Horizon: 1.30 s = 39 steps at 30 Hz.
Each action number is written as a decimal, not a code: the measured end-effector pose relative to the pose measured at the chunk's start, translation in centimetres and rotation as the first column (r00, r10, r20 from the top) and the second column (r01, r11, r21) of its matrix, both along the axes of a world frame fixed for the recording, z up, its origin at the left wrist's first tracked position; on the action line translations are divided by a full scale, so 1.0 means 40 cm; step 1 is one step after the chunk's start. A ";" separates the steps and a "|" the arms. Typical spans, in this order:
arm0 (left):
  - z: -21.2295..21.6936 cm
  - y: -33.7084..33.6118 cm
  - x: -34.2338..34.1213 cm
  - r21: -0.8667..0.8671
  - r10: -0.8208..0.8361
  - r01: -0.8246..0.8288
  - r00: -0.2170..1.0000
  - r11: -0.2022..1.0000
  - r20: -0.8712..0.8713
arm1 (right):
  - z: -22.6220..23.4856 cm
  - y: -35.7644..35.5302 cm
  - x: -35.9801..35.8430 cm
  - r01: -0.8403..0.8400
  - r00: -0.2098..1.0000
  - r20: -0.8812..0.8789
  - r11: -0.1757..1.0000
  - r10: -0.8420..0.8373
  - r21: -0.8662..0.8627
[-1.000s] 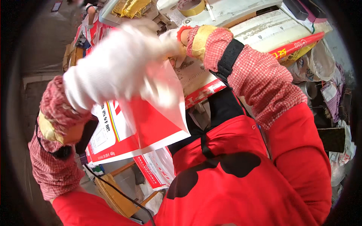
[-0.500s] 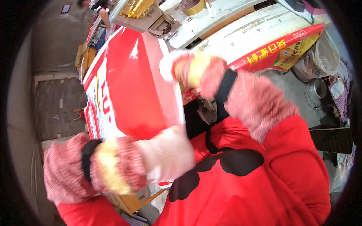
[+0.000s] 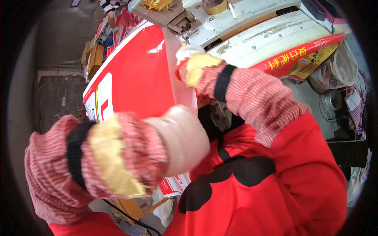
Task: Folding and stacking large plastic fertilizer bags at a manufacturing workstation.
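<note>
A large glossy red and white printed sack (image 3: pixel 138 74) is stretched out in front of me, with a pale band along its right edge. My left hand (image 3: pixel 185 137), in a whitish glove, is closed at the sack's near corner; its fingertips are hidden. At the far end of that pale edge, close to the metal part of a machine (image 3: pixel 179 21), my right hand (image 3: pixel 189 53) is closed on the sack's edge. It also wears a whitish glove, and its fingers are partly hidden. Striped red sleeve covers with black bands and yellow patches cover both forearms.
A roll of tape (image 3: pixel 214 6) lies on the white worktop (image 3: pixel 244 17) at the back. Another red and yellow printed sack (image 3: pixel 303 55) hangs along the bench edge. A clear plastic bag (image 3: pixel 334 70) stands at right. Another person's arm (image 3: pixel 111 19) shows at far left.
My left hand has come up and slightly right along the sack's near edge. My right hand has shifted slightly at the far edge. Less of the sack's printed white area shows.
</note>
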<state>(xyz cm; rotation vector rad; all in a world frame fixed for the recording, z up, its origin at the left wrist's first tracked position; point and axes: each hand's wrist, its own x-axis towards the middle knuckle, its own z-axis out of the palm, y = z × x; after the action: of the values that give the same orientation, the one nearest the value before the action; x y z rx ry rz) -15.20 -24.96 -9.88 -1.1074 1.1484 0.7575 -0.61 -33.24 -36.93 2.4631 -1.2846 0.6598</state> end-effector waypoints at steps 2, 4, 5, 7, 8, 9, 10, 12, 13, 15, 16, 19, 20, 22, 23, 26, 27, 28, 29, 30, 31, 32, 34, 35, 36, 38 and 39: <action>0.080 -0.012 0.047 0.077 -0.214 0.233 0.957 0.970 -0.198 | 0.023 0.019 0.031 0.276 0.918 -0.139 0.849 -0.372 -0.450; 0.088 0.038 0.061 0.031 -0.234 0.248 0.943 0.968 -0.235 | 0.041 -0.002 0.046 0.381 0.673 -0.079 0.437 -0.735 -0.815; 0.089 0.045 0.052 -0.023 -0.264 0.268 0.923 0.963 -0.281 | 0.057 -0.017 0.039 0.337 0.504 0.021 0.174 -0.863 -0.925; -0.005 0.092 0.050 -0.414 -0.239 0.077 0.904 0.907 -0.356 | 0.077 -0.048 0.024 0.055 0.169 0.316 -0.311 -0.934 -0.949; -0.021 0.069 0.035 -0.599 -0.182 -0.112 0.894 0.793 -0.408 | 0.079 -0.041 0.020 0.053 0.163 0.308 -0.304 -0.937 -0.951; -0.025 0.032 0.050 -0.593 -0.185 -0.107 0.893 0.798 -0.411 | 0.081 -0.029 0.016 0.020 0.160 0.297 -0.298 -0.941 -0.954; -0.016 -0.043 0.068 -0.598 -0.324 -0.004 0.838 0.801 -0.439 | 0.086 -0.018 0.013 -0.010 0.157 0.291 -0.297 -0.944 -0.955; 0.011 -0.101 0.140 -0.505 -0.244 -0.002 0.875 0.863 -0.419 | 0.103 0.016 0.018 -0.058 0.170 0.279 -0.292 -0.945 -0.955; 0.037 -0.192 0.105 -0.221 -0.092 0.092 0.996 0.971 0.010 | 0.067 -0.002 0.003 -0.125 0.159 0.261 -0.281 -0.952 -0.951; 0.143 -0.239 0.180 -0.219 -0.216 0.250 0.962 0.943 0.167 | 0.071 -0.011 -0.022 -0.176 0.140 0.246 -0.269 -0.959 -0.947; 0.208 -0.220 0.219 -0.203 -0.246 0.328 0.906 0.923 0.343 | 0.100 0.011 -0.016 -0.171 0.155 0.245 -0.270 -0.957 -0.948; 0.254 -0.144 0.129 -0.252 -0.147 0.193 0.970 0.948 0.191 | 0.104 0.015 -0.023 -0.259 0.158 0.198 -0.234 -0.967 -0.937; 0.204 -0.029 0.154 -0.497 -0.271 0.259 0.961 0.828 0.049 | 0.097 0.006 -0.031 -0.286 0.156 0.180 -0.219 -0.971 -0.933; 0.110 0.032 0.064 -0.332 -0.432 0.350 0.876 0.876 -0.216 | 0.099 0.007 -0.036 -0.329 0.173 0.168 -0.218 -0.970 -0.919; 0.085 -0.021 0.025 -0.240 -0.311 0.237 0.886 0.941 -0.344 | 0.100 0.002 -0.037 -0.352 0.179 0.164 -0.219 -0.970 -0.910; 0.032 -0.036 0.007 -0.369 -0.217 0.022 0.840 0.929 -0.497 | 0.107 0.012 -0.022 -0.439 0.174 0.143 -0.207 -0.974 -0.874; 0.031 -0.049 0.011 -0.412 -0.135 -0.121 0.831 0.903 -0.540 | 0.109 0.020 -0.019 -0.466 0.176 0.138 -0.206 -0.975 -0.861; 0.031 -0.054 0.030 -0.480 -0.183 -0.113 0.830 0.870 -0.527 | 0.116 0.020 0.003 -0.458 0.177 0.145 -0.212 -0.974 -0.863; 0.023 -0.061 0.049 -0.543 -0.239 -0.099 0.821 0.834 -0.518 | 0.106 0.013 0.034 -0.260 0.121 0.153 -0.180 -0.981 -0.949; 0.001 -0.062 0.068 -0.585 -0.247 -0.046 0.878 0.810 -0.410 | 0.095 0.004 0.064 -0.047 0.067 0.150 -0.153 -0.986 -0.987; 0.010 -0.103 0.070 -0.437 -0.072 -0.075 0.948 0.896 -0.310 | 0.036 -0.016 0.111 -0.058 0.050 0.151 -0.154 -0.987 -0.986; 0.018 -0.149 0.075 -0.410 -0.034 -0.104 0.948 0.906 -0.315 | -0.046 -0.053 0.154 -0.113 0.026 0.226 -0.227 -0.974 -0.967; 0.030 -0.170 0.174 -0.424 0.022 -0.242 0.887 0.873 -0.461 | -0.080 -0.051 0.164 -0.625 -0.110 0.447 -0.288 -0.888 -0.726; 0.048 -0.179 0.220 -0.456 -0.016 -0.315 0.808 0.832 -0.589 | -0.050 -0.060 0.144 -0.623 -0.115 0.451 -0.289 -0.885 -0.727; 0.073 -0.192 0.268 -0.449 0.152 -0.470 0.801 0.760 -0.579 | 0.032 -0.025 0.183 -0.672 -0.111 0.564 -0.356 -0.818 -0.649; 0.136 -0.164 0.412 -0.642 -0.106 -0.110 0.952 0.759 -0.288 | 0.029 0.003 0.080 -0.731 -0.042 0.762 -0.500 -0.646 -0.464; 0.140 -0.187 0.445 -0.653 -0.572 0.452 0.820 0.607 0.036 | 0.034 -0.025 0.024 -0.781 -0.011 0.841 -0.521 -0.540 -0.345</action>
<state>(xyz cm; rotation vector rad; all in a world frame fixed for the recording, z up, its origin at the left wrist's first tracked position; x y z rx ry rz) 2.60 -32.43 -4.27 -1.1680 1.8647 -0.0326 0.36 -34.23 -35.57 -0.6653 -0.3584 -0.4098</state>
